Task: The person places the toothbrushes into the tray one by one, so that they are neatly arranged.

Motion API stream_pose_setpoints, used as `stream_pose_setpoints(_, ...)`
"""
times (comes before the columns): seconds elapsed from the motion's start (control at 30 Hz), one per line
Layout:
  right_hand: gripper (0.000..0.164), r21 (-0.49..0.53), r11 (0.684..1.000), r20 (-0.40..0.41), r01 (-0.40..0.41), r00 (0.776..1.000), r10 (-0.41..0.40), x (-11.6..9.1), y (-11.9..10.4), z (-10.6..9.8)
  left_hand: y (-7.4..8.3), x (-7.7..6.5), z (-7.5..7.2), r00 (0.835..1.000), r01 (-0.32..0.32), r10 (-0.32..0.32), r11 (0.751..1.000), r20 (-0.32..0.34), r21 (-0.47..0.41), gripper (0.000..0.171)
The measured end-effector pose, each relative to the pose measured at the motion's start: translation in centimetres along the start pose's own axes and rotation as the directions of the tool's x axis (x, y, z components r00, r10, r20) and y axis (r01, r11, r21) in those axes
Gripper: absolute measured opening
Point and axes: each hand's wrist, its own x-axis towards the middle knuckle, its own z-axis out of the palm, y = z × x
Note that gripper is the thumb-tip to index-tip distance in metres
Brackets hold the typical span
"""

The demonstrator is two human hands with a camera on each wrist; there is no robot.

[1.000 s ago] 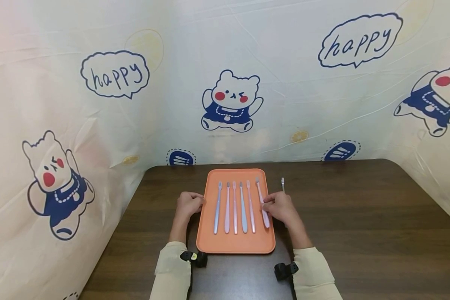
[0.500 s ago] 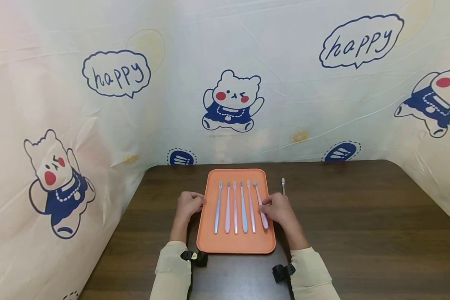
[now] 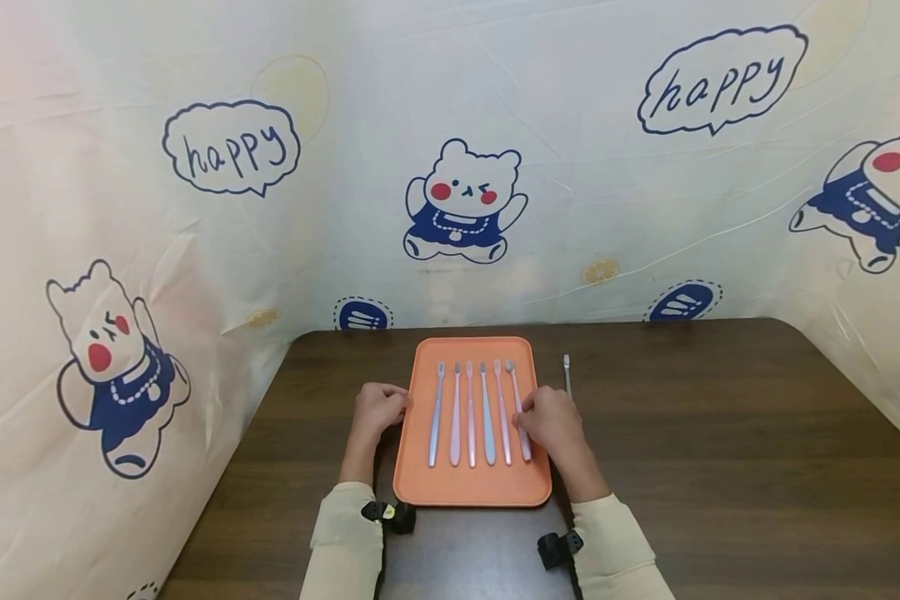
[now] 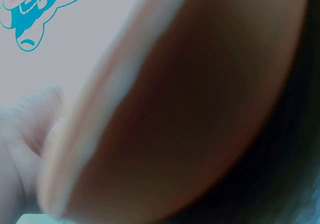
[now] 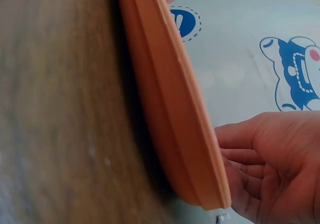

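An orange tray [image 3: 472, 490] lies on the table, bearing several toothbrushes side by side in a row, heads toward the far edge. My left hand [image 3: 378, 407] holds the tray's left rim; in the left wrist view the blurred tray [image 4: 180, 109] hides much of that hand [image 4: 20, 154]. My right hand [image 3: 553, 418] reaches over the right rim and pinches the handle of the rightmost toothbrush [image 3: 515, 388], pinkish with a grey head. In the right wrist view, the tray's side [image 5: 170, 94] covers the fingertips of the right hand [image 5: 282, 164].
Another toothbrush [image 3: 567, 373] is on the table right of the tray, partly behind the right hand. The dark wooden table [image 3: 720, 450] extends to both sides. A printed curtain [image 3: 570, 183] hangs behind and on both sides.
The right hand has shifted slightly left with the rightmost toothbrush, which has turned from a slant to nearly parallel with the others. The left hand and tray have stayed put.
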Motion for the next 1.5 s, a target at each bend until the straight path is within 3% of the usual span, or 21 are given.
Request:
stream_pose_setpoints(0.5,0.013,0.053,0.998,-0.006,0.028,1.0,-0.027,-0.12,0.18,-0.09,-0.02,0.11,0.08,1.0,0.009,-0.009,1.0,0.003,-0.013,0.022)
stream_pose_setpoints(1.17,0.008,0.011,1.0,0.033,0.008,0.999,-0.009,-0.34,-0.37,-0.08,-0.05,0.15,-0.01,1.0,0.017,-0.017,1.0,0.015,-0.007,0.025)
stream_pose_setpoints(1.5,0.01,0.072,0.997,0.02,0.037,0.999,-0.038,-0.13,0.08,-0.14,0.0,0.2,0.0,1.0,0.017,-0.017,1.0,0.013,0.002,0.024)
